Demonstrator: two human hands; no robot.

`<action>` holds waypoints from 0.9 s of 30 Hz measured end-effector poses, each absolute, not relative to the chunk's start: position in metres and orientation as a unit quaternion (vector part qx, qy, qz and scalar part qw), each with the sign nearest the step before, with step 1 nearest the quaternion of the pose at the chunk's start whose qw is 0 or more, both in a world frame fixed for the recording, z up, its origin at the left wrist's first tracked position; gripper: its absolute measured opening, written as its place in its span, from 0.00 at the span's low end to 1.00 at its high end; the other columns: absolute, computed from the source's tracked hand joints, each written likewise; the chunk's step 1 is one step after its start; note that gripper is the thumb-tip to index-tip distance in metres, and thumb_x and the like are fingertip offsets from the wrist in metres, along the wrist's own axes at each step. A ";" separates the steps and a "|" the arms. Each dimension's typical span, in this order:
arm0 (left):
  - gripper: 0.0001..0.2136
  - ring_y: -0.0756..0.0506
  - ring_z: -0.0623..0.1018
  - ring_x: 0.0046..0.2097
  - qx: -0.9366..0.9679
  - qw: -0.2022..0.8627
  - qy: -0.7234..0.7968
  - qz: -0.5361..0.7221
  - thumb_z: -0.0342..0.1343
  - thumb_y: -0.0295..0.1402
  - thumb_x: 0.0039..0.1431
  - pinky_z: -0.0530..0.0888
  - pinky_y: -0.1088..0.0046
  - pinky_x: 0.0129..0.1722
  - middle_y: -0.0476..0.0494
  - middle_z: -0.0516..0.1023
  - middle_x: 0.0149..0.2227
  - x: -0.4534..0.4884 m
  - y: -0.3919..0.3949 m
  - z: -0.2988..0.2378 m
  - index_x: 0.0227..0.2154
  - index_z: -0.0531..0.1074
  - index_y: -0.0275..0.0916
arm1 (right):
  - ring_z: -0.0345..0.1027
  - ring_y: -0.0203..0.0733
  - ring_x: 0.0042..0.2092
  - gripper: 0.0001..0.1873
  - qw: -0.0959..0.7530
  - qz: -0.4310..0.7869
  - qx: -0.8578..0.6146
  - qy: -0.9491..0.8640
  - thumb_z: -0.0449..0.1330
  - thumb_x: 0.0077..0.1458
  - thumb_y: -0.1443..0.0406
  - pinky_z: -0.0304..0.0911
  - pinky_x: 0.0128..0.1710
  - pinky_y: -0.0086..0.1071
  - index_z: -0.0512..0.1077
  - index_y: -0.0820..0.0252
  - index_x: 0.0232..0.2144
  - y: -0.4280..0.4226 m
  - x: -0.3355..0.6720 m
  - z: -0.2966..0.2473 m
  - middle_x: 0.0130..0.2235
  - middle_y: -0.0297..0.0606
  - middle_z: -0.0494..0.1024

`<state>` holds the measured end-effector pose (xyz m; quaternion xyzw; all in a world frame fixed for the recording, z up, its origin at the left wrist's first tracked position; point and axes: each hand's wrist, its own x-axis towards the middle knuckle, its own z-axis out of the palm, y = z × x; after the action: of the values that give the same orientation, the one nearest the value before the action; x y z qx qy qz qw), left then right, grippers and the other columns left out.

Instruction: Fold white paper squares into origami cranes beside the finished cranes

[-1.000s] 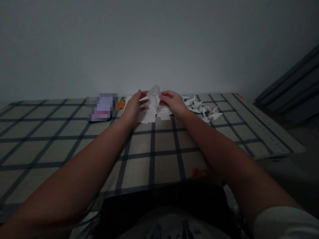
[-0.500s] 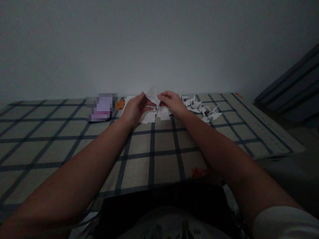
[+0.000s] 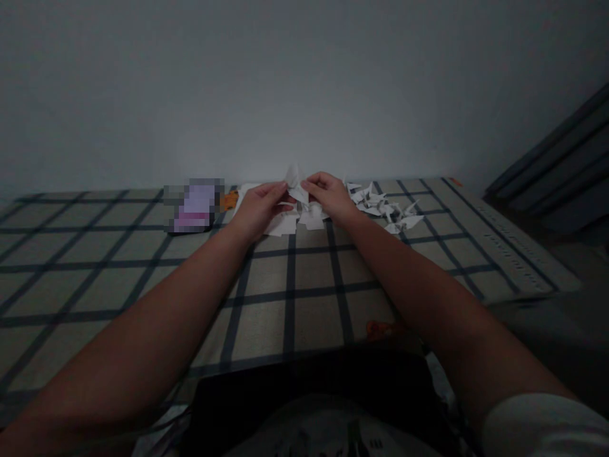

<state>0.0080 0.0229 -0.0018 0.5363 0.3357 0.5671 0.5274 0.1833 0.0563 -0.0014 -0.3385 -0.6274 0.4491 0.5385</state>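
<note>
Between my two hands is a piece of white folded paper, held up a little above the table with its tip pointing upward. My left hand pinches its left side between thumb and fingers. On the opposite side my right hand grips it the same way. Loose white paper sheets lie on the cloth under and behind my hands. Just right of my right hand, several folded paper cranes are heaped together. Fingers hide part of the folds.
A phone with a lit screen lies to the left, beside an orange patterned thing. Checked cloth covers the table, which meets a plain wall. An orange object rests at the near edge. Dark curtain-like folds hang at right.
The paper in my hands has turned and opened out, showing a broader face. My left fingers have closed in on its side; my right hand has barely moved.
</note>
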 end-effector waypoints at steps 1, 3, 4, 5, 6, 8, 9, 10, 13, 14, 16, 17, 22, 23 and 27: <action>0.16 0.49 0.78 0.34 0.541 0.523 0.336 0.566 0.68 0.45 0.50 0.76 0.74 0.38 0.41 0.81 0.34 0.008 0.023 -0.002 0.33 0.81 0.36 | 0.63 0.30 0.28 0.10 0.539 0.451 -0.337 -0.626 0.65 0.54 0.61 0.62 0.31 0.27 0.68 0.59 0.29 0.056 0.183 -0.001 0.26 0.27 0.70; 0.18 0.50 0.78 0.34 0.550 0.513 0.337 0.566 0.69 0.46 0.48 0.75 0.75 0.39 0.42 0.81 0.34 0.008 0.023 -0.002 0.33 0.81 0.35 | 0.64 0.30 0.29 0.10 0.540 0.456 -0.333 -0.625 0.65 0.54 0.61 0.63 0.32 0.27 0.68 0.59 0.29 0.054 0.183 0.000 0.26 0.28 0.70; 0.19 0.50 0.78 0.34 0.553 0.507 0.339 0.568 0.70 0.47 0.47 0.75 0.75 0.39 0.42 0.82 0.34 0.008 0.022 -0.002 0.33 0.81 0.35 | 0.64 0.30 0.29 0.09 0.540 0.458 -0.331 -0.624 0.64 0.54 0.62 0.63 0.32 0.27 0.68 0.59 0.29 0.054 0.183 0.001 0.27 0.28 0.71; 0.19 0.50 0.78 0.34 0.556 0.501 0.342 0.568 0.70 0.47 0.47 0.76 0.74 0.39 0.42 0.82 0.35 0.008 0.022 -0.003 0.34 0.81 0.35 | 0.64 0.30 0.29 0.09 0.540 0.459 -0.332 -0.623 0.64 0.54 0.62 0.64 0.32 0.27 0.68 0.59 0.28 0.053 0.183 0.001 0.27 0.28 0.71; 0.19 0.50 0.78 0.34 0.559 0.495 0.347 0.567 0.70 0.47 0.46 0.76 0.74 0.39 0.42 0.82 0.35 0.008 0.022 -0.003 0.34 0.81 0.35 | 0.64 0.30 0.29 0.09 0.539 0.459 -0.333 -0.623 0.64 0.54 0.63 0.64 0.32 0.27 0.67 0.59 0.28 0.053 0.183 0.001 0.27 0.28 0.71; 0.20 0.49 0.78 0.34 0.569 0.481 0.362 0.560 0.71 0.47 0.45 0.75 0.73 0.40 0.42 0.82 0.35 0.007 0.023 -0.004 0.34 0.82 0.35 | 0.64 0.30 0.28 0.09 0.535 0.455 -0.338 -0.627 0.64 0.53 0.63 0.64 0.33 0.27 0.67 0.59 0.28 0.051 0.183 0.002 0.27 0.28 0.71; 0.20 0.49 0.78 0.34 0.575 0.475 0.368 0.555 0.71 0.47 0.45 0.75 0.72 0.40 0.41 0.83 0.36 0.007 0.023 -0.004 0.35 0.82 0.35 | 0.64 0.30 0.28 0.09 0.532 0.452 -0.340 -0.630 0.64 0.53 0.64 0.65 0.33 0.27 0.66 0.59 0.27 0.051 0.183 0.002 0.26 0.28 0.71; 0.20 0.49 0.78 0.34 0.579 0.471 0.373 0.552 0.71 0.47 0.45 0.75 0.72 0.40 0.41 0.83 0.35 0.007 0.023 -0.005 0.35 0.82 0.35 | 0.64 0.30 0.28 0.09 0.530 0.450 -0.341 -0.633 0.64 0.53 0.64 0.65 0.33 0.28 0.67 0.59 0.27 0.050 0.183 0.002 0.26 0.28 0.71; 0.20 0.50 0.77 0.33 0.580 0.463 0.379 0.553 0.70 0.46 0.46 0.75 0.72 0.40 0.42 0.82 0.34 0.007 0.023 -0.005 0.36 0.82 0.35 | 0.65 0.31 0.30 0.10 0.524 0.443 -0.346 -0.640 0.65 0.53 0.62 0.66 0.34 0.28 0.67 0.59 0.28 0.048 0.183 0.003 0.27 0.29 0.72; 0.19 0.50 0.77 0.32 0.577 0.462 0.381 0.556 0.70 0.46 0.46 0.75 0.72 0.40 0.42 0.82 0.33 0.007 0.023 -0.004 0.35 0.82 0.35 | 0.65 0.31 0.30 0.10 0.523 0.441 -0.348 -0.641 0.65 0.53 0.62 0.66 0.34 0.28 0.67 0.59 0.28 0.047 0.183 0.003 0.28 0.29 0.72; 0.18 0.50 0.76 0.32 0.565 0.465 0.381 0.565 0.69 0.46 0.48 0.75 0.72 0.39 0.43 0.81 0.33 0.008 0.023 -0.003 0.34 0.82 0.35 | 0.65 0.31 0.31 0.11 0.521 0.437 -0.351 -0.643 0.65 0.53 0.60 0.66 0.34 0.28 0.66 0.58 0.28 0.046 0.183 0.003 0.28 0.29 0.71; 0.17 0.50 0.77 0.32 0.558 0.470 0.378 0.570 0.68 0.45 0.49 0.75 0.72 0.39 0.43 0.81 0.33 0.009 0.023 -0.003 0.33 0.81 0.35 | 0.65 0.32 0.31 0.12 0.520 0.438 -0.351 -0.644 0.65 0.54 0.59 0.65 0.34 0.28 0.66 0.58 0.28 0.046 0.183 0.003 0.28 0.30 0.71; 0.15 0.50 0.77 0.34 0.559 0.484 0.364 0.567 0.66 0.44 0.52 0.75 0.73 0.39 0.43 0.81 0.34 0.009 0.022 -0.003 0.34 0.80 0.35 | 0.63 0.31 0.30 0.14 0.513 0.465 -0.339 -0.637 0.65 0.53 0.57 0.63 0.31 0.27 0.65 0.57 0.29 0.048 0.181 0.002 0.27 0.27 0.68; 0.15 0.49 0.77 0.34 0.571 0.476 0.368 0.559 0.66 0.44 0.52 0.75 0.72 0.39 0.43 0.81 0.34 0.009 0.022 -0.003 0.34 0.81 0.35 | 0.62 0.31 0.30 0.14 0.509 0.471 -0.333 -0.639 0.65 0.52 0.57 0.62 0.31 0.27 0.65 0.57 0.30 0.048 0.181 0.002 0.27 0.27 0.67; 0.17 0.48 0.77 0.33 0.609 0.440 0.397 0.527 0.66 0.47 0.51 0.75 0.72 0.39 0.43 0.81 0.32 0.008 0.018 -0.002 0.34 0.82 0.36 | 0.59 0.32 0.30 0.15 0.507 0.440 -0.324 -0.667 0.65 0.53 0.57 0.59 0.31 0.27 0.64 0.57 0.29 0.050 0.182 0.001 0.28 0.27 0.64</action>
<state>0.0078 0.0184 -0.0020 0.6095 0.3970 0.5270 0.4396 0.1818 0.0498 0.0005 -0.3235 -0.6672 0.4397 0.5068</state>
